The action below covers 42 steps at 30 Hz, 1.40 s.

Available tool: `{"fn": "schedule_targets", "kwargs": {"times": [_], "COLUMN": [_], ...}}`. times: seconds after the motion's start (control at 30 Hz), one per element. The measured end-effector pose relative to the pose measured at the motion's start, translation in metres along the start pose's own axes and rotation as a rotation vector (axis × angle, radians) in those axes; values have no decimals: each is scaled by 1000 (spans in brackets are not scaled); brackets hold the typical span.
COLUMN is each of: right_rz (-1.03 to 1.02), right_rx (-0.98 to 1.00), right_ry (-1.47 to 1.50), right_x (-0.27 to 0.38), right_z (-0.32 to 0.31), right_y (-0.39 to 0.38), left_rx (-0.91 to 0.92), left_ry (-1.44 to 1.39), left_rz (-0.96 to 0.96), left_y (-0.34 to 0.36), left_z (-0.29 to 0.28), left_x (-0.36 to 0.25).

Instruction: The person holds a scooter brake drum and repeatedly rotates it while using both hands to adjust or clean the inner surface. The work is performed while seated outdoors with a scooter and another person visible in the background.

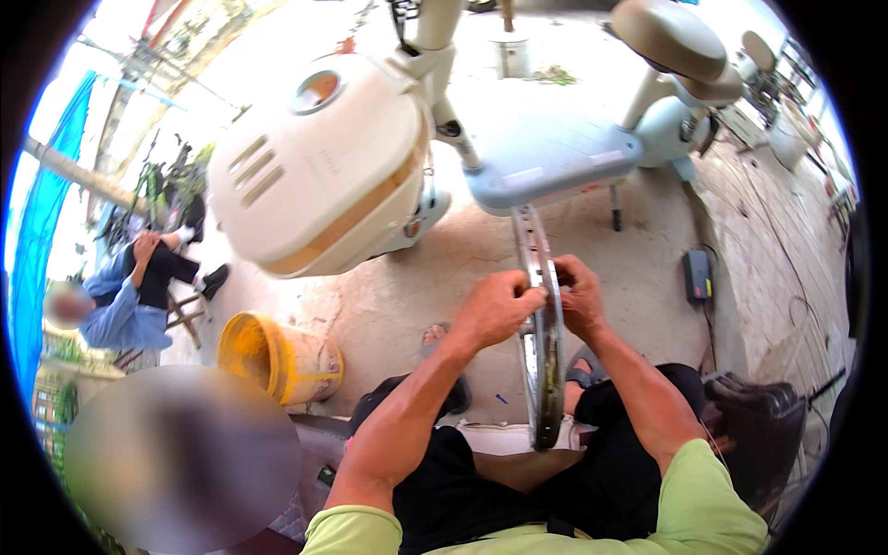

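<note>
A shiny metal wheel rim [546, 407] with holes along it stands upright between my knees, its top near the pale blue scooter deck [546, 148]. My left hand [504, 305] is closed on the near left side of the rim, thumb across it. My right hand [578, 296] is closed at the rim's right side, level with the left, with its fingertips curled inward and partly hidden. Whether a small part is between those fingertips I cannot tell. My sandalled feet show on the concrete floor either side of the rim.
A cream scooter body [314, 176] stands ahead-left. A yellow bucket [305, 365] is at left, a seated person [125, 305] beyond it. A black box with a cord [698, 275] lies at right, near loose cables and a dark padded object [749, 444]. A blurred patch hides the lower left.
</note>
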State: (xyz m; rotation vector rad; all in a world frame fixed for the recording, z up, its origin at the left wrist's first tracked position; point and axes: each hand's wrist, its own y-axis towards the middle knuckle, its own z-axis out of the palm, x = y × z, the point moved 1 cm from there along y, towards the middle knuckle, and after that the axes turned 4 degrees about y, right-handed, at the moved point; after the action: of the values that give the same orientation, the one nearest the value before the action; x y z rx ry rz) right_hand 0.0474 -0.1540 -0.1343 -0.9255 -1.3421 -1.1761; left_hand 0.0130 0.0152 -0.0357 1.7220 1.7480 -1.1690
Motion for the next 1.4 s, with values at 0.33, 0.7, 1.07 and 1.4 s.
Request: {"fn": "schedule_targets", "kwargs": {"times": [0.33, 0.7, 1.07, 1.4], "right_rz": [-107, -47, -113, -14], "right_rx": [18, 0, 35, 58], "right_ry": [-159, 43, -176, 25], "right_x": [3, -1, 11, -1], "right_z": [0, 2, 1, -2], "right_y": [0, 0, 0, 1], "left_rx": [-9, -44, -52, -32], "left_ry": [-101, -124, -99, -104], "left_rz": [31, 72, 69, 65], "left_y": [-2, 3, 3, 2], "left_z": [-3, 7, 5, 4], "left_x": [4, 12, 13, 11]}}
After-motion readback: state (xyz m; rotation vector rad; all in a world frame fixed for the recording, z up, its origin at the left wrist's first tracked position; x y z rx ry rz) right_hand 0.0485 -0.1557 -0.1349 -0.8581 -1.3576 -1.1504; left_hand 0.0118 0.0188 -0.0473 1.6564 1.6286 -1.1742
